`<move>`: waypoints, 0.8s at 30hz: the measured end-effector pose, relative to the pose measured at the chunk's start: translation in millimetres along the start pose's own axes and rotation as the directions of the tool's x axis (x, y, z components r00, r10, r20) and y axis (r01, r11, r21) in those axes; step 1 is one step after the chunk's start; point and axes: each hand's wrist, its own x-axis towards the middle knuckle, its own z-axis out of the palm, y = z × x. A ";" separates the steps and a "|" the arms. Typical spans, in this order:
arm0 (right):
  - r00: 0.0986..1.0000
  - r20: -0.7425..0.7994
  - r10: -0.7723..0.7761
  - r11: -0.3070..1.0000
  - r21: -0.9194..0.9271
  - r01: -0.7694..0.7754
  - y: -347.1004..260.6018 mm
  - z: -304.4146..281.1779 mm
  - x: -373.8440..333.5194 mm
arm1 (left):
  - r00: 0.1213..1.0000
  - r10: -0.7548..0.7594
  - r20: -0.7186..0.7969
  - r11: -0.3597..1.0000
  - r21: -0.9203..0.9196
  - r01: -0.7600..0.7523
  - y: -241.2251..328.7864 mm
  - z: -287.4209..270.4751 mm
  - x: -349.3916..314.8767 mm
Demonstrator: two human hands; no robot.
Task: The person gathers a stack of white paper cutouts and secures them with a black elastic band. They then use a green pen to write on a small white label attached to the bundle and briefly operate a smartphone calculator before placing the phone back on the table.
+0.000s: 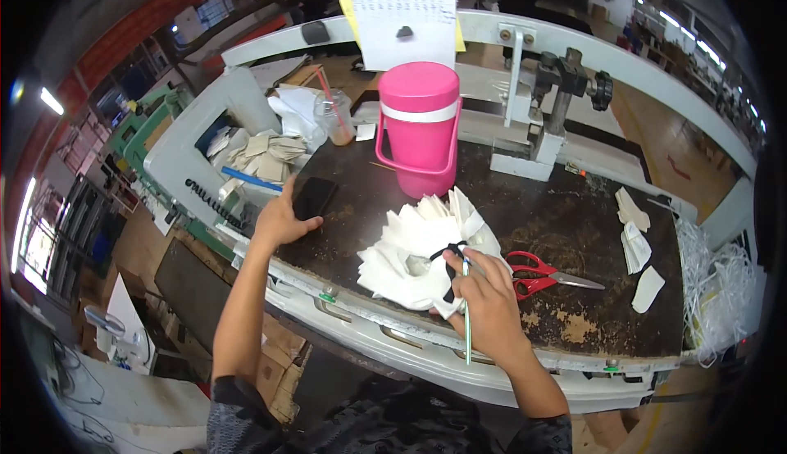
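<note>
My right hand (488, 300) is curled at the right edge of a fanned bundle of white cloth or paper pieces (393, 249). A thin white-and-green pen-like stick (467, 331) sits in its fingers, pointing down toward the table edge. A black band or strap (449, 251) shows on the bundle beside those fingertips. My left hand (283, 220) has thumb and forefinger spread, at the left side of the table. Close to it lie a dark flat phone-like object (315, 198) and a long blue strip (250, 179); whether it touches the strip I cannot tell.
Red-handled scissors (533, 274) lie right of the bundle. Behind it stands a pink jug (420, 138). A plastic cup with a straw (334, 118) and a heap of pale pieces (262, 157) are at left. Loose white pieces (635, 247) and clear plastic strands (715, 290) are at right.
</note>
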 end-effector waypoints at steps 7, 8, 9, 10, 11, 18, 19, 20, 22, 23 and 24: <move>0.959 -0.284 -0.018 0.885 0.441 0.147 -15.6 -10.1 -23.1 | 0.990 0.012 -0.137 0.521 -0.845 -0.123 -36.7 9.4 -42.8; 0.936 -0.352 0.007 0.865 0.472 0.171 -18.0 -9.8 -32.5 | 0.996 0.081 -0.036 0.101 -0.994 -0.044 -45.7 15.7 -62.1; 0.909 -0.413 0.047 0.856 0.485 0.176 -20.0 -8.7 -41.6 | 0.980 0.197 0.017 -0.326 -0.942 0.082 -57.6 20.6 -85.3; 0.886 -0.455 0.086 0.870 0.467 0.156 -23.1 -10.3 -46.9 | 0.970 0.223 -0.095 -0.522 -0.852 0.037 -61.0 31.8 -105.9; 0.857 -0.502 0.114 0.885 0.444 0.142 -26.6 -10.6 -49.8 | 0.990 0.081 -0.116 -0.603 -0.797 -0.044 -55.2 37.5 -127.3; 0.756 -0.651 0.063 0.996 0.089 -0.006 -47.0 -43.4 -19.6 | 0.972 -0.222 -0.083 -0.709 -0.671 -0.219 -3.3 30.0 -213.2; 0.745 -0.665 0.039 0.999 0.035 -0.020 -52.3 -49.1 -13.5 | 0.978 -0.188 -0.092 -0.712 -0.673 -0.200 -4.0 27.9 -211.8; 0.739 -0.673 0.012 0.999 -0.016 -0.030 -57.2 -53.6 -6.4 | 0.970 -0.240 -0.024 -0.713 -0.674 -0.193 1.7 19.4 -209.8; 0.724 -0.689 -0.041 0.996 -0.089 -0.028 -71.0 -59.1 10.3 | 0.981 -0.181 -0.073 -0.752 -0.633 -0.186 -11.3 16.4 -208.8; 0.716 -0.695 -0.067 0.992 -0.123 -0.026 -79.0 -61.0 19.7 | 0.986 -0.138 -0.098 -0.771 -0.614 -0.169 -17.2 15.8 -205.7; 0.710 -0.698 -0.093 0.987 -0.157 -0.026 -87.8 -62.9 28.7 | 0.990 -0.109 -0.094 -0.800 -0.582 -0.144 -20.5 14.9 -202.2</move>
